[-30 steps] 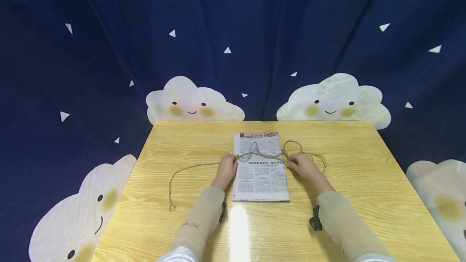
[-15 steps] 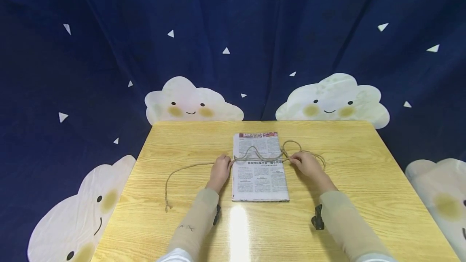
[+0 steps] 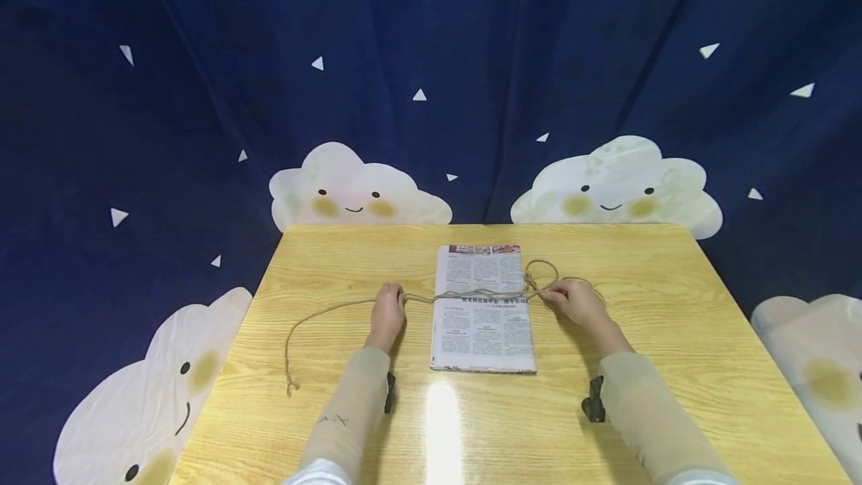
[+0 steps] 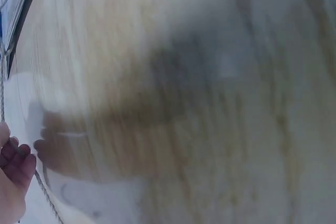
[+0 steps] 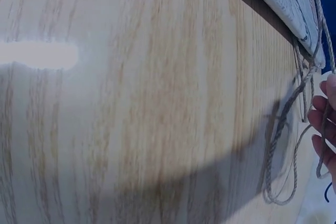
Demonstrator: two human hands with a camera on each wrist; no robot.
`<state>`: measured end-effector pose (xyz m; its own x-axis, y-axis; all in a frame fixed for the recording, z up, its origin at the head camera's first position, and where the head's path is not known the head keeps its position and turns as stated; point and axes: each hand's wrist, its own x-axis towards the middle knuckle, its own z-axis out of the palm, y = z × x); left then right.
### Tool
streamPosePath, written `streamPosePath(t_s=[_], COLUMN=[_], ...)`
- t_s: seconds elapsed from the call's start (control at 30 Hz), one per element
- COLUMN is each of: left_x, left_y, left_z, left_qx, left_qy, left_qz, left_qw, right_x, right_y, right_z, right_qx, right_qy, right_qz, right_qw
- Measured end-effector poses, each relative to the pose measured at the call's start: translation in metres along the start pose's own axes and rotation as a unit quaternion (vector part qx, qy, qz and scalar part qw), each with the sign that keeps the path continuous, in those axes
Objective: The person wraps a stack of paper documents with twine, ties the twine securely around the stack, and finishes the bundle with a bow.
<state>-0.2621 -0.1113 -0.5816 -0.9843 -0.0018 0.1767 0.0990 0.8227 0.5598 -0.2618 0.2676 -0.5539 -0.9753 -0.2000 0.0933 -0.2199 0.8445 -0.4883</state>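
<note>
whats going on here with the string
A person holds twine across a folded newspaper on a wooden table. The left hand grips it out past the newspaper's left edge; the right hand pinches it just beyond the right edge, near a loop. One end trails on the table at the left.

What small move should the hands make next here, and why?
Probably pull the string tighter: the left hand and right hand grip it on either side of the newspaper, but a loop is open beside its right edge.
</note>
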Motion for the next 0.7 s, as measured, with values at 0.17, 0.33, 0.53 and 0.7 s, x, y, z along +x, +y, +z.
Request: streamPosePath(t_s=[0.17, 0.33, 0.53, 0.7], left_x=[0.002, 0.007, 0.007, 0.007], left_y=[-0.003, -0.007, -0.008, 0.003], left_z=[0.000, -0.002, -0.002, 0.003], left_qx=[-0.039, -0.064, -0.061, -0.041], left_qy=[0.004, 0.001, 0.006, 0.006], left_qz=[-0.024, -0.046, -0.050, -0.015], left_qw=[0.9990, 0.9969, 0.9969, 0.9990], right_x=[-0.002, -0.007, -0.010, -0.011], right_y=[0.004, 0.007, 0.009, 0.006], right_z=[0.001, 0.001, 0.003, 0.004], right_qx=[-0.010, -0.007, 0.015, 0.033], right_qy=[0.003, 0.001, 0.008, -0.008], right_qz=[-0.003, -0.005, 0.000, 0.011], right_qw=[0.9999, 1.0000, 0.9999, 0.9994])
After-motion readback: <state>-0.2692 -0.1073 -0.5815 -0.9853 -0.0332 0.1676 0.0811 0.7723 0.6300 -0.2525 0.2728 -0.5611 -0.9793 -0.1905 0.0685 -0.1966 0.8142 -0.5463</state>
